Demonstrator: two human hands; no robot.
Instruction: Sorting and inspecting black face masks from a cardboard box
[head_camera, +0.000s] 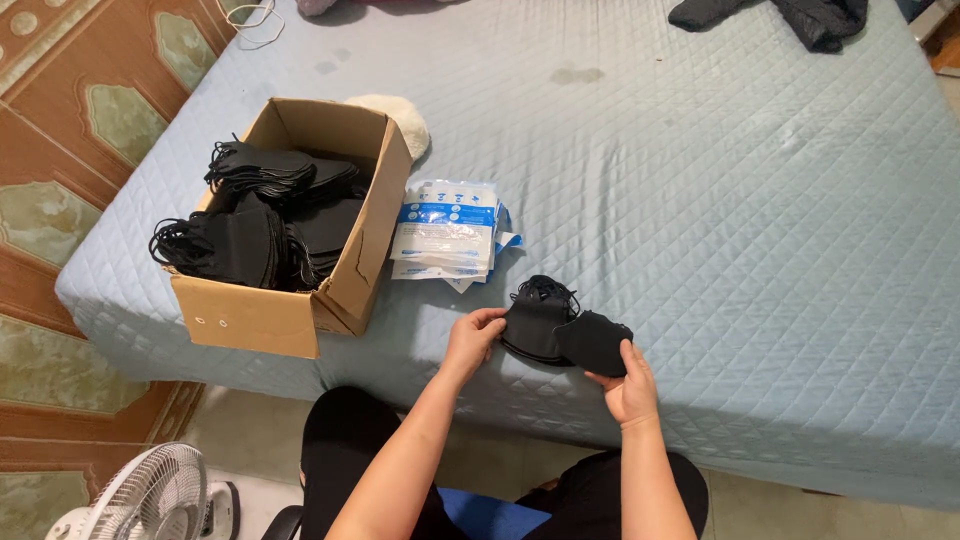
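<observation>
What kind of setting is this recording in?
Most likely a room in a home: the hands sort black masks on a quilted mattress, with a patterned floor covering and a white fan beside it.

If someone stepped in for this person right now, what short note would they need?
Left hand: fingers on the small stack of black masks on the bed.
Right hand: holds one black mask beside that stack.
Box at left holds many more black masks. Clear pouches lie between box and stack.
Done: a small stack out on the bed. Left: the box is far from empty.
</observation>
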